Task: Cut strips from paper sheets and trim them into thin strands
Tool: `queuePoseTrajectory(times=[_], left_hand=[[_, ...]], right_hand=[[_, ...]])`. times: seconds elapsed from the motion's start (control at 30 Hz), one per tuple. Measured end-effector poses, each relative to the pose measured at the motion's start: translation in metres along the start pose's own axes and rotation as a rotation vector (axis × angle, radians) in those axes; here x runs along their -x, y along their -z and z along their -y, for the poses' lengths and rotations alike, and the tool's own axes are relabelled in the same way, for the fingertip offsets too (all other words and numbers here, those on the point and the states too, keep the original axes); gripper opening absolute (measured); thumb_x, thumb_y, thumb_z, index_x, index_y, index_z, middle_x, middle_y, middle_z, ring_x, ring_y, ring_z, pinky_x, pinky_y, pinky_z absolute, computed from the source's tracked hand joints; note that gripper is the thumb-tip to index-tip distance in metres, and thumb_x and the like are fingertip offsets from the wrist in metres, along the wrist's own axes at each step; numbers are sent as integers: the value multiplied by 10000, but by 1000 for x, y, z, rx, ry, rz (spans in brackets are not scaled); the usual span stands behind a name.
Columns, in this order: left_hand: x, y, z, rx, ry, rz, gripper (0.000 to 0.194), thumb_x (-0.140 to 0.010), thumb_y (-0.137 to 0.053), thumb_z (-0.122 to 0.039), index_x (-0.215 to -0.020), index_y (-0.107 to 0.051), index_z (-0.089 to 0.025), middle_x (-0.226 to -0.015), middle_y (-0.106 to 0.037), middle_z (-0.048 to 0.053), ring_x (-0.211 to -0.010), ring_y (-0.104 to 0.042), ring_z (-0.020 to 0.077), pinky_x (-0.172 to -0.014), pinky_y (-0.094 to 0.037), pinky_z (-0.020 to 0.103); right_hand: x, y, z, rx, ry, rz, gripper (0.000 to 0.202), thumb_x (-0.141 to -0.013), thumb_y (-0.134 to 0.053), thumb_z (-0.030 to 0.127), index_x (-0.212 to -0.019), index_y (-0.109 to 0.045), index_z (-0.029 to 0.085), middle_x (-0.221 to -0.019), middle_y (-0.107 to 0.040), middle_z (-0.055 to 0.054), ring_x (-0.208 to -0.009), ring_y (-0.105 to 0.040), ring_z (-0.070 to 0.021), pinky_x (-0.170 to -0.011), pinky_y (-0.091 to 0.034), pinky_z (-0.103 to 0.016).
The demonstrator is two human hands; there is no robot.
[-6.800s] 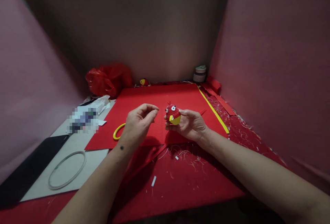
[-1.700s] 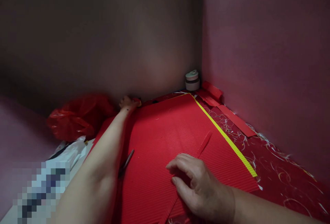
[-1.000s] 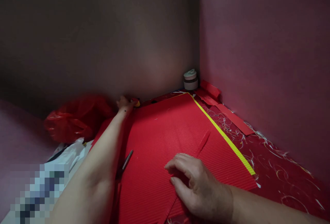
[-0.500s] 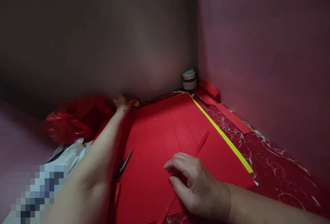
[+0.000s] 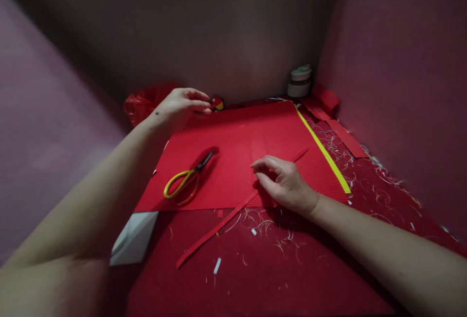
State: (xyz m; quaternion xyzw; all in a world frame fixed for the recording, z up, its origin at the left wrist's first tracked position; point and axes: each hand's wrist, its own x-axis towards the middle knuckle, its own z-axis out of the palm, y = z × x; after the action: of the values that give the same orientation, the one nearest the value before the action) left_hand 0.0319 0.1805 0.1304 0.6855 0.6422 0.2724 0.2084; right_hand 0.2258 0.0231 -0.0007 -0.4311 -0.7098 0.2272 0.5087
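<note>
My left hand (image 5: pixel 188 102) is at the far left edge of a red ribbed sheet (image 5: pixel 226 137). Its fingers are slightly apart, with their tips beside a small red, yellow and black object (image 5: pixel 218 103); contact is unclear. My right hand (image 5: pixel 286 183) hovers or rests over the sheet's right part, fingers curved, thumb apart, nothing visible between them. A narrow red strip (image 5: pixel 219 227) runs diagonally beneath it and past the sheet's near edge. Scissors with yellow and red handles (image 5: pixel 178 184) lie on the sheet's left part. A yellow strip (image 5: pixel 324 150) lines the right edge.
A lidded white container (image 5: pixel 299 82) stands in the far corner by the walls. Red offcuts (image 5: pixel 346 138) and loose threads lie at right. A red plastic bag (image 5: pixel 140 105) is behind my left arm, and a white flat item (image 5: pixel 134 239) lies at near left.
The view has shifted, showing more of the near surface and the whole scissors. My left hand's fingers are closer together beside the small object. My right hand keeps its curved pose over the strip.
</note>
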Motion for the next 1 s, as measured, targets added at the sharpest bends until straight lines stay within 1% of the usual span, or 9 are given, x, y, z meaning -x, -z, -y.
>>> queuePoseTrajectory(times=[0.1,0.2,0.23,0.33,0.5,0.73,0.8,0.9,1.0], left_hand=[[74,5,4,87,-90,405,173,-696,-617,-210,-863,-642,-172,-701,-634,-14,-691,-622,151,-696,-485,309],[133,-10,22,-45,-172,638,105,-660,-640,-289,-740,-661,-225,-698,-640,-4,-656,-580,154,-620,-439,278],[147,-18,29,-137,-239,664,102,-697,-605,-314,-743,-654,-238,-710,-640,2,-659,-571,154,-607,-417,274],[172,-46,49,-288,-363,549,139,-747,-553,-350,-731,-614,-226,-749,-627,31,-671,-544,164,-591,-365,278],[179,-66,61,-232,-338,462,86,-692,-580,-303,-675,-576,-219,-726,-618,42,-664,-522,174,-595,-335,290],[169,-43,45,154,-147,354,153,-690,-564,-345,-623,-529,-211,-601,-588,8,-551,-497,133,-535,-369,271],[164,-40,36,323,-106,381,153,-684,-580,-333,-632,-528,-199,-610,-605,10,-542,-514,118,-543,-399,264],[157,-44,25,541,-95,493,172,-653,-634,-304,-627,-520,-178,-585,-603,13,-531,-537,109,-542,-428,255],[154,-55,21,736,-65,588,221,-648,-670,-305,-657,-504,-159,-640,-630,34,-530,-573,120,-498,-438,248]], right_hand=[[-1,2,0,-54,-52,-78,142,-767,-516,127,-857,-621,159,-802,-656,-37,-742,-610,-146,-705,-497,-303],[-4,5,-2,-111,-94,-131,138,-772,-530,154,-869,-628,152,-802,-659,-42,-744,-613,-148,-730,-496,-323],[-5,5,-3,-132,-104,-149,138,-772,-532,162,-871,-627,149,-797,-656,-44,-737,-611,-147,-726,-497,-325],[-8,8,-3,-167,-119,-199,141,-767,-528,171,-867,-621,137,-778,-648,-51,-712,-605,-146,-696,-498,-321],[-6,10,6,-50,-41,-188,146,-766,-524,172,-859,-631,139,-784,-649,-52,-705,-600,-145,-687,-489,-314],[11,9,42,-143,-9,-12,129,-781,-544,220,-740,-635,139,-627,-603,-17,-566,-541,-111,-561,-438,-261],[12,5,46,-291,-142,97,158,-785,-559,256,-702,-624,139,-606,-591,-13,-514,-512,-93,-498,-409,-236],[8,-2,37,-656,-511,286,237,-787,-580,355,-755,-620,124,-644,-607,-35,-441,-480,-78,-371,-332,-201],[2,-6,23,-973,-608,297,263,-761,-618,366,-876,-625,130,-722,-615,-48,-520,-545,-98,-372,-334,-184]])
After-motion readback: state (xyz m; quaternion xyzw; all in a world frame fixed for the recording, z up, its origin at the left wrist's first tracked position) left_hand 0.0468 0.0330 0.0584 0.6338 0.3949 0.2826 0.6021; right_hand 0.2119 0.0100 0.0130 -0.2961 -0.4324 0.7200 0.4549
